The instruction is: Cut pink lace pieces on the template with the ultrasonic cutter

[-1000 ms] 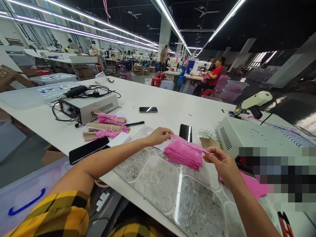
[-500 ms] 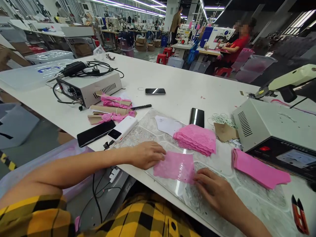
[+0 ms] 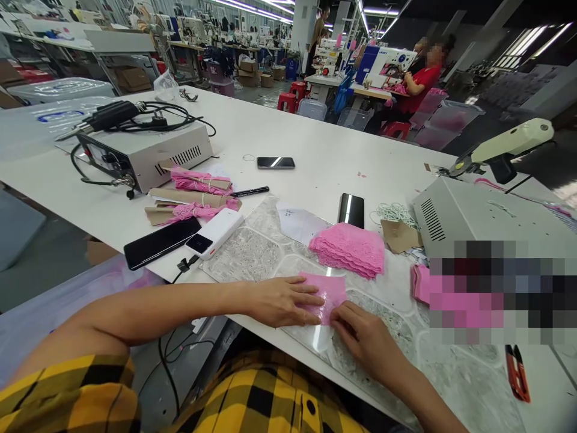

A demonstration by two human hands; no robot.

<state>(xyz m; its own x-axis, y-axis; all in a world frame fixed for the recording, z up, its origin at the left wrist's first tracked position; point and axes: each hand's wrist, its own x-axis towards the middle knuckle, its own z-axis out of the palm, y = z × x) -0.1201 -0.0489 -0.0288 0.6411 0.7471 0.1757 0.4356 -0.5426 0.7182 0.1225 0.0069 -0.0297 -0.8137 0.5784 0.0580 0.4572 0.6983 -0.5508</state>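
Low in the frame's middle, on the white worktop (image 3: 315, 162), a pink lace piece (image 3: 332, 290) lies flat. The left hand (image 3: 282, 299) presses it open-palmed; the right hand (image 3: 365, 340), fingers spread, touches its lower right edge.

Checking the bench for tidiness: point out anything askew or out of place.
Little stands out. A red thread snip lies alone near the table's near right edge, and a black phone reaches close to the table edge at left. Both hands press flat on the pink lace piece.
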